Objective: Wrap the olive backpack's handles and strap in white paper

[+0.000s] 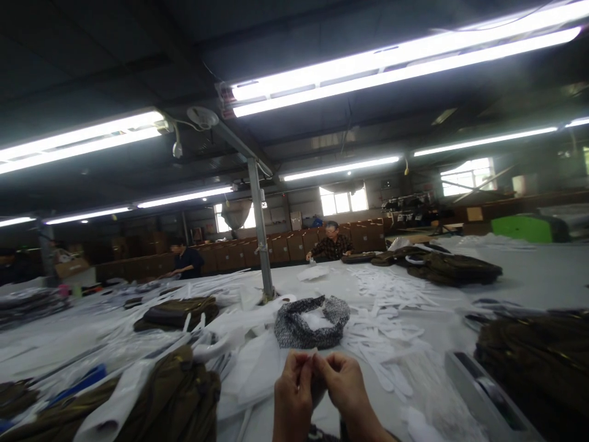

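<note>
as left hand [293, 393], right hand [343, 383] pinch white scrap [315, 350], axis unclear

- Left grip [293, 393]: a bare hand, the fingers and knuckles uncovered.
- Right grip [343, 383]: a bare hand too, the wrist uncovered.
- Both forearms [368, 426] are bare down to the lower edge of the view.
- Finer marks on the hands are too blurred and dim to tell.

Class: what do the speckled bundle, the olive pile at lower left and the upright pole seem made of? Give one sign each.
Speckled bundle: soft cloth, matte; it slumps in folds. Olive pile: matte fabric, creased. Pole: probably metal, smooth grey sheen.
</note>
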Action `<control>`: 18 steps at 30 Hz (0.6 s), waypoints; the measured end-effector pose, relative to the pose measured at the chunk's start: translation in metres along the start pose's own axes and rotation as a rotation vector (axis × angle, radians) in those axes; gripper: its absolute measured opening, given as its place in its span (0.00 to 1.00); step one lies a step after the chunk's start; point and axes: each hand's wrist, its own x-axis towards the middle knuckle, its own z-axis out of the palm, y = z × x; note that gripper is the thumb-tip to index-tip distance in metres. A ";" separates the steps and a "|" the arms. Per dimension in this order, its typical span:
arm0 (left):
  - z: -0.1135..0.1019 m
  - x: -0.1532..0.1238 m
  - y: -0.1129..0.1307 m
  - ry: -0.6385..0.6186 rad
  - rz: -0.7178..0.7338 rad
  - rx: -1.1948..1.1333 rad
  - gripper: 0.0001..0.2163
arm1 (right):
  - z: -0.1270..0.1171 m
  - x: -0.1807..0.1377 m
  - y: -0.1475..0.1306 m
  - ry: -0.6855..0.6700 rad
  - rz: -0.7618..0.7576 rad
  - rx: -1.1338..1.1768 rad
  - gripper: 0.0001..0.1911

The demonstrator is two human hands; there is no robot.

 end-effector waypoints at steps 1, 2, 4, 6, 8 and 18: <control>0.000 0.001 0.001 -0.008 -0.022 -0.017 0.12 | 0.000 0.001 0.001 -0.025 0.016 0.024 0.23; -0.001 0.001 0.002 -0.016 -0.053 -0.049 0.12 | -0.001 0.001 0.001 -0.063 0.032 0.049 0.23; -0.002 0.003 0.006 -0.035 -0.133 -0.139 0.12 | -0.003 0.002 0.001 -0.153 0.055 0.098 0.23; -0.003 0.005 0.009 -0.054 -0.200 -0.229 0.13 | -0.006 0.003 -0.001 -0.207 0.046 0.125 0.22; -0.003 0.006 0.010 -0.077 -0.239 -0.286 0.13 | -0.009 0.004 -0.002 -0.198 0.039 0.117 0.22; 0.006 0.009 0.010 -0.076 -0.203 -0.269 0.14 | -0.008 0.007 -0.007 -0.070 0.096 -0.057 0.24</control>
